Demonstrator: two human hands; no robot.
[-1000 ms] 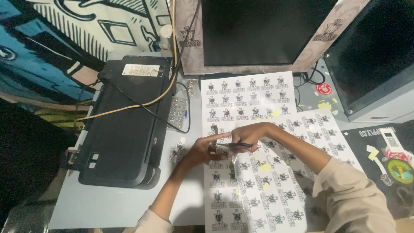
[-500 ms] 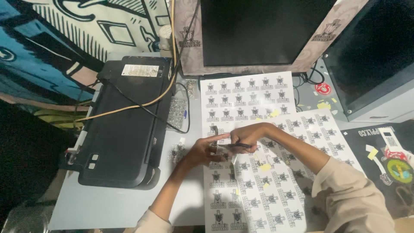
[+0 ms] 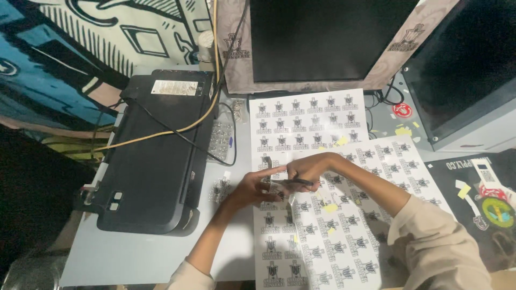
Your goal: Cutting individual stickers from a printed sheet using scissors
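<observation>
Both hands meet over a printed sticker sheet [image 3: 322, 236] on the pale bench [image 3: 134, 258]. The left hand [image 3: 252, 188] stretches its forefinger toward the right hand [image 3: 309, 169], whose grip pinches a thin dark tool [image 3: 293, 183] and a small clear sticker [image 3: 279, 184]. A second sticker sheet [image 3: 306, 121] lies beyond, before a dark monitor [image 3: 322, 37]. A black printer [image 3: 156, 161] sits left, crossed by a yellow cable [image 3: 161, 134].

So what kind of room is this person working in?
Probably a small print or sticker-making desk. A black printer sits on the grey table, white sheets of printed stickers lie spread out, and a dark monitor stands behind. The left hand and right hand meet over a sheet.
</observation>
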